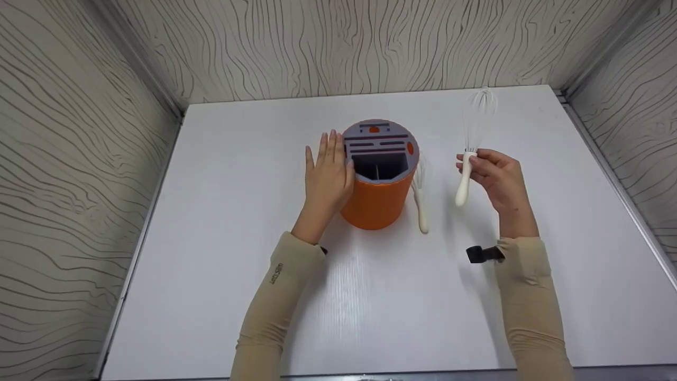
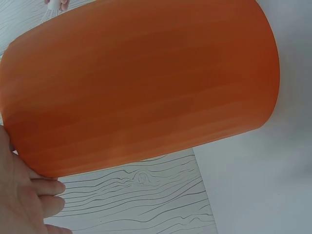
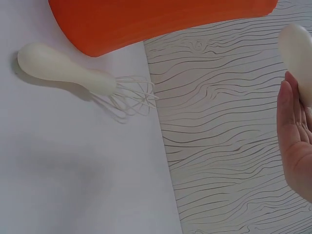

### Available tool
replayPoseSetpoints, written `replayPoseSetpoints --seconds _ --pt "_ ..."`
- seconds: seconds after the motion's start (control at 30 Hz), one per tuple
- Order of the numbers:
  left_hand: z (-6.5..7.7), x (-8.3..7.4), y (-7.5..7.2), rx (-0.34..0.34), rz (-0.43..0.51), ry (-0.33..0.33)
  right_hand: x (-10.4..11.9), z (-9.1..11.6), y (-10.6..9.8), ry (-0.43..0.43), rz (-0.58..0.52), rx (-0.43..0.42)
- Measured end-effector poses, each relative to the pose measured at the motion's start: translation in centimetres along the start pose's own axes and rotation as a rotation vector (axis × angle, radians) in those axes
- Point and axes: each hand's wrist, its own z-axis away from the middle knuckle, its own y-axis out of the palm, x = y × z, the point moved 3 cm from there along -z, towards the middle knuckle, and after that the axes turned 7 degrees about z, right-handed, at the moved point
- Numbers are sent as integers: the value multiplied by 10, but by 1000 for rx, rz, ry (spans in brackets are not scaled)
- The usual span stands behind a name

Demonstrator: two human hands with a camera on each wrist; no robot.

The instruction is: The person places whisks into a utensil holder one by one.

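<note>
An orange cylindrical utensil holder (image 1: 373,205) with a grey slotted top stands upright on the white table. My left hand (image 1: 330,177) rests against its left side near the rim, fingers straight; the left wrist view shows the palm by the holder's wall (image 2: 146,83). Right of the holder, my right hand (image 1: 500,177) pinches a whisk (image 1: 464,182) by the upper part of its cream handle, wires pointing up, above the table. A second whisk (image 1: 421,211) lies on the table beside the holder, its wires partly hidden behind it. In the right wrist view its handle (image 3: 58,68) shows plainly.
The white table (image 1: 238,296) is bounded by wood-patterned panels at the back (image 1: 317,47) and both sides. A black wrist camera (image 1: 476,254) juts from the right sleeve.
</note>
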Motion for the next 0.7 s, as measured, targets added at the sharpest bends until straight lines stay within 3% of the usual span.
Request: replayPoseSetpoints --seconds 0.7 --pt "-1 -3 3 -1 41 10 26 -5 34 -108 69 25"
